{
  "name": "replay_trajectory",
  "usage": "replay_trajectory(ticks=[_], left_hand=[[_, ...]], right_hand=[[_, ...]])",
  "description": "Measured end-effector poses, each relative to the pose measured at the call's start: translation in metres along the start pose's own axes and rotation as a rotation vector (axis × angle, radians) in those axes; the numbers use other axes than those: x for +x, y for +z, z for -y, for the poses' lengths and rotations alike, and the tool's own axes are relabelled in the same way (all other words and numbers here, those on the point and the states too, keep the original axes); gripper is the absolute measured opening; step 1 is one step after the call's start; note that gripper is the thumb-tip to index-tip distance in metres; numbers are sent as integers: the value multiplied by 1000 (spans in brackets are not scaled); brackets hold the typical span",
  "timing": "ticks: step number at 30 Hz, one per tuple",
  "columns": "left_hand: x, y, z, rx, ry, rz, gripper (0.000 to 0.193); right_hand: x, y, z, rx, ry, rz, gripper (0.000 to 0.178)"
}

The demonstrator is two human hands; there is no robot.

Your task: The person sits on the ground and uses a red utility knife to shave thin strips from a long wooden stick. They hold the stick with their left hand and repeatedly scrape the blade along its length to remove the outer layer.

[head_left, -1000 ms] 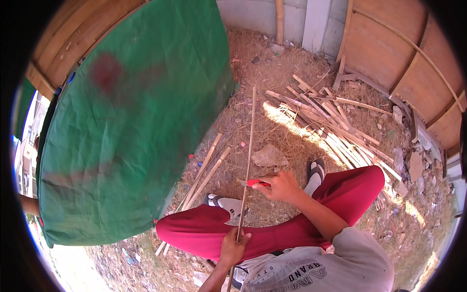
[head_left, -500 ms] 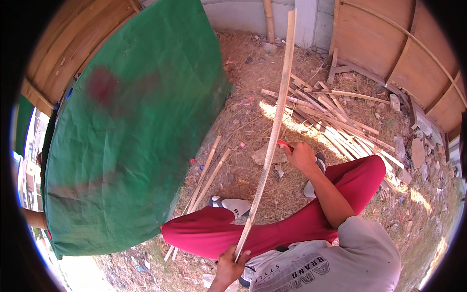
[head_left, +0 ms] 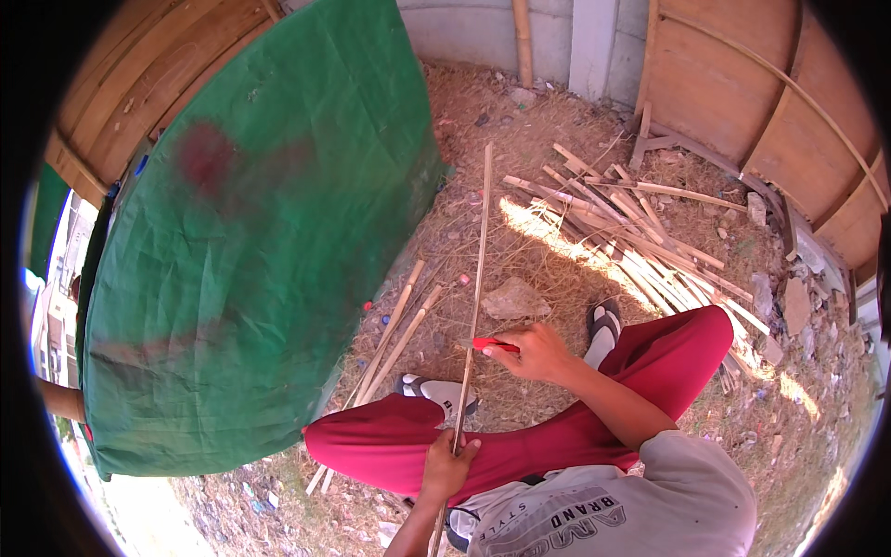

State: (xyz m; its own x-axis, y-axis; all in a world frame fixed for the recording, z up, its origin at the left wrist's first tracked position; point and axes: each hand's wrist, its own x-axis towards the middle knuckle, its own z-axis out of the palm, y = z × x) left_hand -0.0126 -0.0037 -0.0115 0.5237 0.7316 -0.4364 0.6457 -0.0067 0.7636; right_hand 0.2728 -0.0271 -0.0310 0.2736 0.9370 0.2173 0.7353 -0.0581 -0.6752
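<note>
A long, thin bamboo strip (head_left: 482, 251) runs from near my lap outward over the ground, its narrow edge facing up. My left hand (head_left: 447, 469) is closed around its near part, and the tail end passes back beside my shirt. In my right hand (head_left: 538, 353) is a small red-handled cutter knife (head_left: 495, 344), pinched with the fingers closed. The knife's tip meets the strip around its middle; the blade itself is barely visible.
A heap of split bamboo strips (head_left: 640, 232) lies on the right, and a few more pieces (head_left: 401, 339) lie left of my foot. A flat stone (head_left: 516, 299) sits ahead. A green tarp (head_left: 269, 241) hangs at left; wooden panels (head_left: 733, 93) stand at far right.
The strip has slid back through my left hand, its far end now lower and its narrow edge up. My right hand has moved left and nearer, bringing the knife to the strip.
</note>
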Motion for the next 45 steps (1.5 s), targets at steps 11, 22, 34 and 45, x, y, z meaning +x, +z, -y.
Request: replay_trajectory(ticks=[11, 22, 34, 45], left_hand=[[-41, -3, 28, 122, -94, 138, 33], [-68, -16, 32, 122, -112, 120, 30], [-134, -26, 142, 523, 506, 62, 39], [-161, -70, 110, 315, 63, 419, 41]], right_hand=[[22, -23, -54, -210, 262, -83, 37], [23, -25, -55, -193, 229, -138, 38], [32, -39, -110, -285, 516, -111, 40], [26, -44, -163, -336, 763, -238, 47]])
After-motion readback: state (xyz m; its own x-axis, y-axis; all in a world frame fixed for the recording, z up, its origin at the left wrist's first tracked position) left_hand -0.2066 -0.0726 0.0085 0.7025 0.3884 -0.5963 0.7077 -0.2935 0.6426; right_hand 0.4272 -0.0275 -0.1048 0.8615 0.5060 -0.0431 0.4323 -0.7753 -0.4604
